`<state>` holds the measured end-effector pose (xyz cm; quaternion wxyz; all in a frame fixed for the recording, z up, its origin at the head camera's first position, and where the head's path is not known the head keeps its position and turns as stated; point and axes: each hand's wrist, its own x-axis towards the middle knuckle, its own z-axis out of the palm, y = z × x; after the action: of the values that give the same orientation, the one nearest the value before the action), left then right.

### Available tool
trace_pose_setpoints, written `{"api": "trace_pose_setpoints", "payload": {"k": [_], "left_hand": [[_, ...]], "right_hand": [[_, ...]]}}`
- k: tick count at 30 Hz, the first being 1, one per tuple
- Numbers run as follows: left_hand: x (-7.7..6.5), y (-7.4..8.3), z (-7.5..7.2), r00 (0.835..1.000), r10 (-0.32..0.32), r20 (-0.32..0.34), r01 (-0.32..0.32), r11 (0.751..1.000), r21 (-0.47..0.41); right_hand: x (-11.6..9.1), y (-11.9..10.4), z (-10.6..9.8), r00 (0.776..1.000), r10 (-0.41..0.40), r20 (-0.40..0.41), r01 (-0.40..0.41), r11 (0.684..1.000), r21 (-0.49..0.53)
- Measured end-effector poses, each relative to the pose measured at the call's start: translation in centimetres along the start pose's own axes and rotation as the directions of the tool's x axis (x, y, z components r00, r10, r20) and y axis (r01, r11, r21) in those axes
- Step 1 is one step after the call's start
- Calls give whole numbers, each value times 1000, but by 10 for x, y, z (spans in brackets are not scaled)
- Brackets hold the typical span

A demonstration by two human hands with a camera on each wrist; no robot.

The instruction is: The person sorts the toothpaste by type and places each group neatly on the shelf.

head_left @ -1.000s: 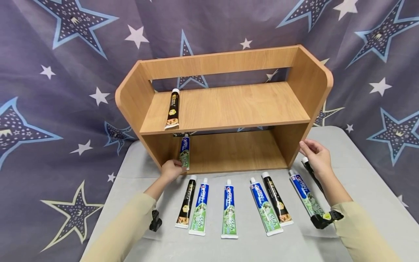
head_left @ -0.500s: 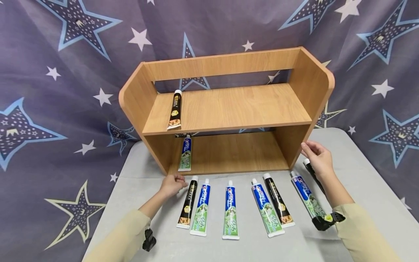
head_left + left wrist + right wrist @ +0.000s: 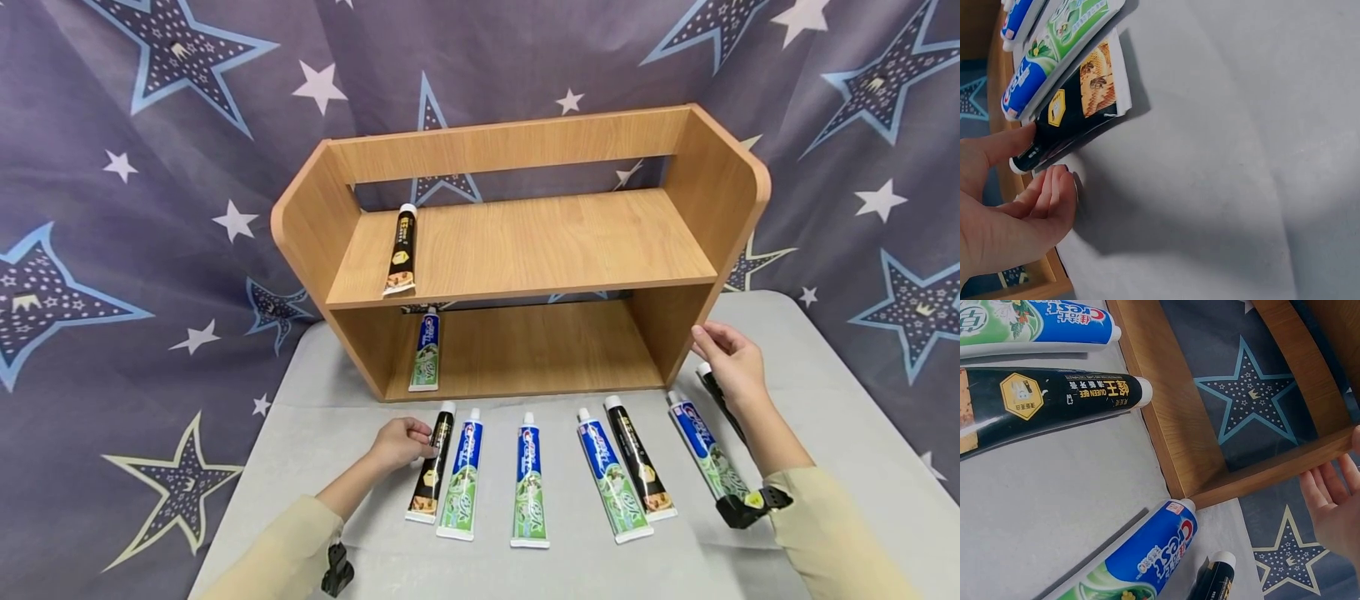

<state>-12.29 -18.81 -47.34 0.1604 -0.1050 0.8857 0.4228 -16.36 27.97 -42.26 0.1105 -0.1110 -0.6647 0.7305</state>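
My left hand [image 3: 401, 442] is at the cap-end half of a black toothpaste tube [image 3: 431, 467] lying on the table. In the left wrist view the thumb [image 3: 1013, 139] touches the black tube, and the bent fingers [image 3: 1054, 190] are beside its other edge. My right hand [image 3: 731, 362] holds the front edge of the wooden shelf's right side panel [image 3: 1285, 472], thumb on one side and fingers on the other. A black tube [image 3: 401, 250] lies on the upper shelf board, and a blue-green Crest tube [image 3: 425, 352] on the lower board, both near the left end.
Blue-green Crest tubes [image 3: 461, 479] [image 3: 529, 483] [image 3: 611, 479] and another black tube [image 3: 639, 458] lie in a row before the wooden shelf [image 3: 525, 246]. By the right forearm are one more Crest tube [image 3: 705, 446] and a partly hidden black tube [image 3: 716, 396]. A star-patterned cloth [image 3: 150, 333] hangs behind.
My left hand has let go of the Crest tube on the lower board and come back toward me to the black tube on the table. The right hand keeps its hold on the side panel.
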Motion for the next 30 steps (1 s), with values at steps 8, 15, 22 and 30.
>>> {"api": "trace_pose_setpoints", "payload": {"k": [8, 15, 22, 30], "left_hand": [[-6, 3, 9, 998, -55, 12, 55, 998, 8], [-7, 4, 11, 999, -43, -7, 43, 999, 25], [-5, 2, 10, 997, -71, 3, 71, 997, 21], [-3, 2, 7, 996, -85, 12, 85, 996, 15]], "right_hand": [[0, 1, -1, 1000, 9, -3, -9, 1000, -17], [0, 1, 0, 1000, 10, -13, -10, 999, -34], [0, 0, 0, 999, 28, -17, -29, 999, -16], [0, 0, 0, 999, 29, -18, -29, 999, -38]]}}
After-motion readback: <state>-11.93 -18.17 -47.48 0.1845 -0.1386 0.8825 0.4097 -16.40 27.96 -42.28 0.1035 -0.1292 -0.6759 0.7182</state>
